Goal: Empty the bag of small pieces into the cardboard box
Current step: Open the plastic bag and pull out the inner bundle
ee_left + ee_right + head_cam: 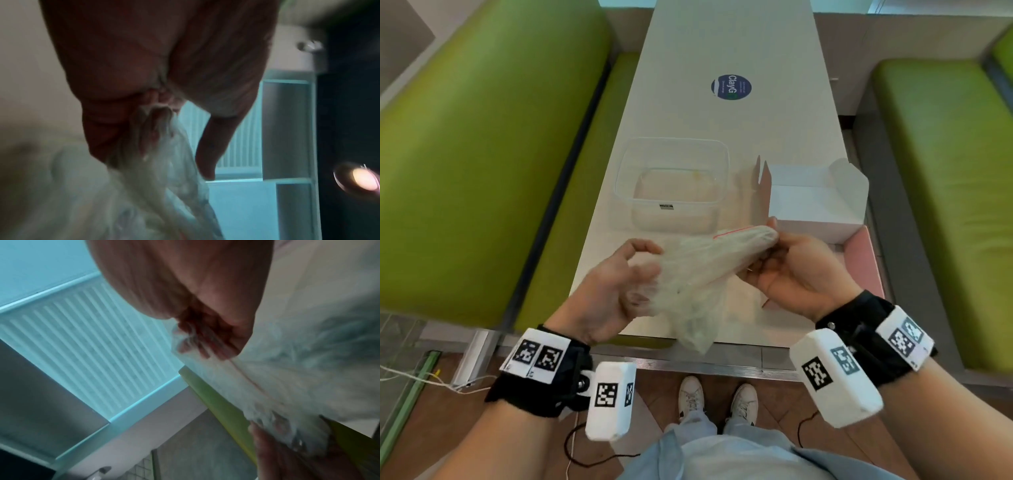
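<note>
We hold the clear bag [698, 274] above the table's [722, 51] near edge, our left hand [609, 291] gripping its bottom, our right hand [794, 267] pinching its red-lined mouth beside the open cardboard box [815, 205].

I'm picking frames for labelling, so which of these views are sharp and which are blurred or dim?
Head view: evenly lit and mostly sharp, wide-angle bending at the edges, the bag slightly smeared. Left wrist view: dim, the left hand dark and blurred, with a glaring lamp at right. Right wrist view: brighter but motion-blurred across the right hand and bag.
</note>
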{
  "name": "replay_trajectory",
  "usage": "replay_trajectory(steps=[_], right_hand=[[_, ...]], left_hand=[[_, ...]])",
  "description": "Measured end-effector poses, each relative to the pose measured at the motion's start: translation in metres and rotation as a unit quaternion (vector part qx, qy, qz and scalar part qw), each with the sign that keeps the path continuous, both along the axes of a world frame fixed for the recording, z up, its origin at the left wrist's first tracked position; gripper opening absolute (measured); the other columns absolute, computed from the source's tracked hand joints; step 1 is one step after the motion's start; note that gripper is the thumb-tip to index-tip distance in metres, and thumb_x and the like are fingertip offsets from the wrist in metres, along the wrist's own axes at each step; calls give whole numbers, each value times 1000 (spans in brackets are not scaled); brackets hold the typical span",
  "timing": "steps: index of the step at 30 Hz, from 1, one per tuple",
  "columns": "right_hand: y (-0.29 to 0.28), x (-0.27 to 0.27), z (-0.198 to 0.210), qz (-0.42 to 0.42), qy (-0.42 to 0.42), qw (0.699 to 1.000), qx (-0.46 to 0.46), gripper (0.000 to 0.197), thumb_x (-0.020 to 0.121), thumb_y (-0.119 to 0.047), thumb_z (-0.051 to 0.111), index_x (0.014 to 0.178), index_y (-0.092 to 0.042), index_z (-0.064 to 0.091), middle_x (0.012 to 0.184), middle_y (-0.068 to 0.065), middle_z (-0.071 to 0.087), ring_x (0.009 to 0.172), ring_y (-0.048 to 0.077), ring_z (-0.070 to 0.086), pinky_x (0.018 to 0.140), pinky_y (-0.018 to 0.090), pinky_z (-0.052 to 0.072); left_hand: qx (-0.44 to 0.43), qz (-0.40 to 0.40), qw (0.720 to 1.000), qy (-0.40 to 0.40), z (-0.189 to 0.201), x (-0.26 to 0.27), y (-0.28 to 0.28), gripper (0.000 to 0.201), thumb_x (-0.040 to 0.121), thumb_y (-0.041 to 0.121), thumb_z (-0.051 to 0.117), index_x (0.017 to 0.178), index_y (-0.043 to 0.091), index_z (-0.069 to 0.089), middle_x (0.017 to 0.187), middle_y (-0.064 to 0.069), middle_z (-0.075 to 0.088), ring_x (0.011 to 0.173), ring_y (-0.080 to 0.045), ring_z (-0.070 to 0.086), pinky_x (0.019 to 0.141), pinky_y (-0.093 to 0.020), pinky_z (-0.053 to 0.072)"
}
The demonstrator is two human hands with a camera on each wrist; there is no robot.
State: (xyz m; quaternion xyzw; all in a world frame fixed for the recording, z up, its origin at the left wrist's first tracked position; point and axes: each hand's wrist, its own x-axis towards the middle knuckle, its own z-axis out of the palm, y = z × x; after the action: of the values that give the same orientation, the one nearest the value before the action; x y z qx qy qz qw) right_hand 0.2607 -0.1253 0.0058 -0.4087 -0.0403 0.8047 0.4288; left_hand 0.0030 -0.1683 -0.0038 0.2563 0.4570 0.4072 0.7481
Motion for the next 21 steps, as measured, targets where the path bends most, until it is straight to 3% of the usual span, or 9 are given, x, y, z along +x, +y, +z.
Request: replay_trajectory(steps=[4,7,10,12,13,15,17,19,21], right_hand=[[-2,-8,-8,18,17,1000,7,62,91,-25,60,148,-9,44,151,20,44,133,38,50,104,54,44],[-7,-3,1,68,-136,980,131,59,83,-33,75,130,-2,58,120,19,64,96,29,66,85,40,53],[-18,2,5,158,-469,819,291,27,79,-32,81,94,-14,67,73,-5,62,58,7,54,56,21,45],[-22,-1,-2,175,-534,768,307,24,93,-34,68,80,-13,72,59,-12,63,51,4,50,53,23,43],[-22,-3,-7,162,-524,785,286,30,98,-32,61,79,-12,72,56,-13,65,48,3,49,51,24,43],[-17,-5,-15,91,-403,889,199,34,105,-24,49,85,-7,70,63,-6,69,49,6,54,50,24,46],[-10,-5,-13,1,-176,981,86,31,108,-19,40,101,1,64,72,7,68,55,13,62,52,27,54],[-5,-3,-11,-64,-2,998,-8,30,108,-16,37,121,2,58,74,10,64,61,19,64,56,30,58],[-4,-5,-8,-61,69,995,-35,32,104,-11,38,114,3,65,90,10,62,82,20,62,85,29,56]], left_hand=[[61,15,983,173,-5,1,-1,22,77,21,84,88,8,71,78,-10,62,54,-16,51,46,-24,51],[-18,136,990,35,9,6,7,20,85,22,63,82,4,71,77,-12,71,62,-20,66,57,-29,59],[-82,196,971,-107,18,8,17,25,91,21,60,90,1,75,90,-13,76,81,-25,73,78,-38,62],[-101,196,963,-152,17,12,24,28,86,19,66,106,1,71,105,-10,75,93,-21,72,92,-38,57],[-105,175,965,-162,16,15,26,36,85,19,72,116,2,69,110,-6,71,95,-15,66,99,-34,52],[-89,93,983,-132,11,17,29,54,82,23,83,128,4,60,108,-7,59,90,-13,44,98,-29,35],[-48,-15,998,-37,6,14,25,62,79,27,83,127,-2,58,102,-17,59,87,-27,49,91,-44,46],[2,-94,992,90,3,10,18,50,76,27,82,113,2,59,84,-12,66,67,-25,57,60,-33,52],[66,-113,963,234,-1,6,14,32,82,20,80,98,6,57,68,-7,60,51,-15,49,46,-24,40]])
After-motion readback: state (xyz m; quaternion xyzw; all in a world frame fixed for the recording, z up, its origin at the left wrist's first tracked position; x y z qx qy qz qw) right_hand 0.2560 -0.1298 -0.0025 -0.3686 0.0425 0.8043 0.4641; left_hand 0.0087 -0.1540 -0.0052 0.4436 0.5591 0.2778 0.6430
